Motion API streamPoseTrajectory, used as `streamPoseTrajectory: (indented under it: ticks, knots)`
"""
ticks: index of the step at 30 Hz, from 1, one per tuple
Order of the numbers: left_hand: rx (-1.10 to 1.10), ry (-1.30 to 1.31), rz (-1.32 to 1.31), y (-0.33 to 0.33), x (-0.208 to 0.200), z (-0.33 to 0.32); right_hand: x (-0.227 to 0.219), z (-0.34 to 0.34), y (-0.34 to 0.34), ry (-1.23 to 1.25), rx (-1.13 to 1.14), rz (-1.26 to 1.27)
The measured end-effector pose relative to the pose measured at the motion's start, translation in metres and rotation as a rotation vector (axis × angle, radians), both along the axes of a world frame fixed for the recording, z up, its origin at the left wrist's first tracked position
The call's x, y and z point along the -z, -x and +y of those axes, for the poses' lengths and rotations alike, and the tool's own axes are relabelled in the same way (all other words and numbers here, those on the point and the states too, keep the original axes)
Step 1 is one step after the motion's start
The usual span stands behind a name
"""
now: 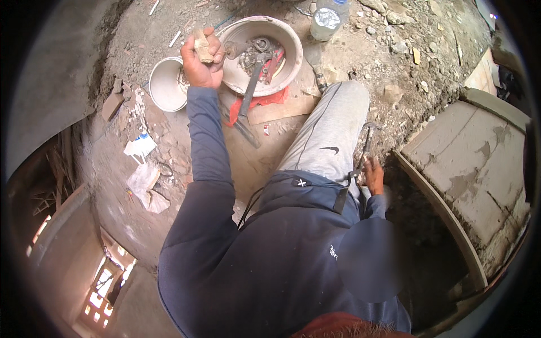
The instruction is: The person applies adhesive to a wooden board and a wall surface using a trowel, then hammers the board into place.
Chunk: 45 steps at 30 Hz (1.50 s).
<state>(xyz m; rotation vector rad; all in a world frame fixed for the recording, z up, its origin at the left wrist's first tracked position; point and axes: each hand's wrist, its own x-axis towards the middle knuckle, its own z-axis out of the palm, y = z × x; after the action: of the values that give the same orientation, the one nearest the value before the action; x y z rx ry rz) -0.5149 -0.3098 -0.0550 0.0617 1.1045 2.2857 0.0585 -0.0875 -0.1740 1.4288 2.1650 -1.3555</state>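
- Chunk of pale tan stone or masonry (203,48), rough-edged, held up in the left hand (203,66), the fingers closed around it, just left of the basin and above the white bucket.
- Right hand (373,176) low beside the right thigh, at the lower end of a hammer (369,135); the fingers look curled around its handle, though the hand is small and partly turned away, so a firm grip is hard to confirm.
- Wide pale basin (295,56) ahead, holding metal pieces and a dark-handled tool (253,81) that sticks out over its near rim.
- White bucket (163,93) left of the basin.
- Red plastic (277,97) by the basin's near side, next to a flat board (284,110).
- Clear container (327,23) with a blue top, beyond the grey-trousered knee (346,98).
- Crumpled white bag (147,186) on the dusty ground, left of the left arm.
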Motion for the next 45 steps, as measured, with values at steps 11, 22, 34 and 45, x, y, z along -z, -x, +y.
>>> streamPoseTrajectory:
  ticks: [11, 22, 34, 45]
  knots:
    - [0.605, -0.279, 0.026, -0.146, -0.087, 0.099, -0.206, -0.013, 0.217, 0.058, -0.023, 0.859]
    - [0.362, -0.068, 0.731, -0.288, -0.127, 0.131, -0.213, -0.054, 0.093, 0.107, 0.172, 0.858]
    - [0.658, -0.313, 0.339, -0.386, -0.182, 0.126, -0.209, -0.088, -0.020, -0.214, 0.280, 0.664]
    - [0.574, -0.113, 0.847, -0.409, -0.180, 0.112, -0.233, -0.094, -0.023, -0.401, 0.234, 0.435]
